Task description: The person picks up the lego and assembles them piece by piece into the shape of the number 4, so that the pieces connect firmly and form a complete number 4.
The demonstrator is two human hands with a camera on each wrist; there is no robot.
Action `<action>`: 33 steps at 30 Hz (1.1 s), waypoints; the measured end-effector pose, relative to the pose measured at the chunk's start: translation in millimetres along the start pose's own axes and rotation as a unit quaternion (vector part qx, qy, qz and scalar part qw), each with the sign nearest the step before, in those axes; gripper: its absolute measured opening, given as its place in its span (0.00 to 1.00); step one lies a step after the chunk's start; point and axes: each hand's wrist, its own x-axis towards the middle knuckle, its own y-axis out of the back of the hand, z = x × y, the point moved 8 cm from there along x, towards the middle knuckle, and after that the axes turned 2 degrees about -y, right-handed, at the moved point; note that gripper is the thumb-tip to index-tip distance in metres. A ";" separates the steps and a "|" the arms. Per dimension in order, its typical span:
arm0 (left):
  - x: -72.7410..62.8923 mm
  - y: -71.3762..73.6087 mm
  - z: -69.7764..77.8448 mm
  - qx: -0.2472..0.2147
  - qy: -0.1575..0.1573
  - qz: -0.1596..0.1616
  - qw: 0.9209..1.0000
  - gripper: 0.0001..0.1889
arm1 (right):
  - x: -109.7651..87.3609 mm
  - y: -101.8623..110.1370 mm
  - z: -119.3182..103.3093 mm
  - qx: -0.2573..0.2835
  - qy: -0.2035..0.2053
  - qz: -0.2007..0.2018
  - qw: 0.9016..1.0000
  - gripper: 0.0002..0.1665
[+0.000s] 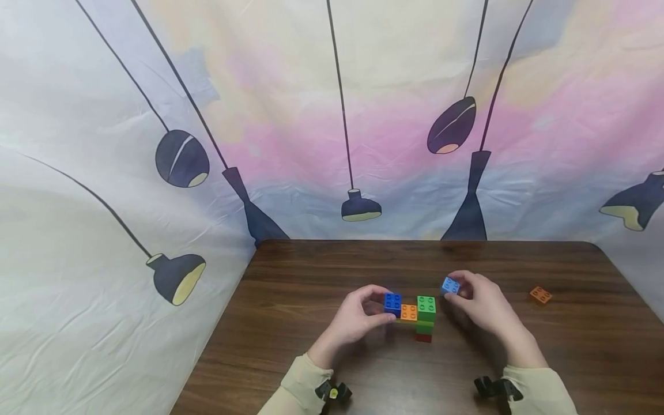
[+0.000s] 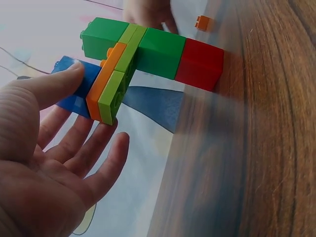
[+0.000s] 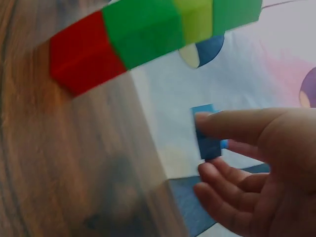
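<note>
My left hand (image 1: 355, 316) pinches a dark blue brick (image 1: 392, 302) between thumb and fingers. That brick sits on a flat orange brick (image 1: 409, 312), which lies on a longer lime brick (image 2: 112, 97) reaching out sideways. At the other end of the lime brick, a green brick (image 1: 426, 305) stands on top and another green brick (image 2: 160, 52) is below it. A red brick (image 2: 200, 64) forms the foot of this stack on the table. To the right, my right hand (image 1: 485, 302) holds a light blue brick (image 1: 450, 286) by its sides, raised and apart from the stack.
A loose orange brick (image 1: 541, 295) lies on the brown wooden table (image 1: 321, 259), right of my right hand. Behind the table hangs a cloth backdrop (image 1: 290, 115) printed with lamps. Dark wrist devices (image 1: 334, 392) sit on both sleeves.
</note>
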 end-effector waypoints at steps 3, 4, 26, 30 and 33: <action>-0.2 -1.0 1.0 -0.009 -0.003 -0.006 1.000 0.19 | -2.6 12.7 -14.5 0.004 0.013 0.043 0.999 0.25; -0.2 -1.1 1.7 -0.010 -0.006 -0.007 1.000 0.19 | -4.1 16.7 -20.2 0.004 0.019 0.056 0.998 0.25; 0.3 -2.6 5.3 -0.033 -0.021 -0.009 0.999 0.18 | -29.8 -1.0 -106.3 0.075 0.157 0.064 0.983 0.23; 0.2 -2.9 4.4 -0.032 -0.021 -0.008 0.999 0.17 | -29.9 -8.3 -109.9 0.074 0.175 0.063 0.980 0.25; -0.1 -2.2 3.5 -0.023 -0.020 -0.006 1.000 0.16 | -30.3 -11.5 -111.5 0.065 0.182 0.068 0.979 0.25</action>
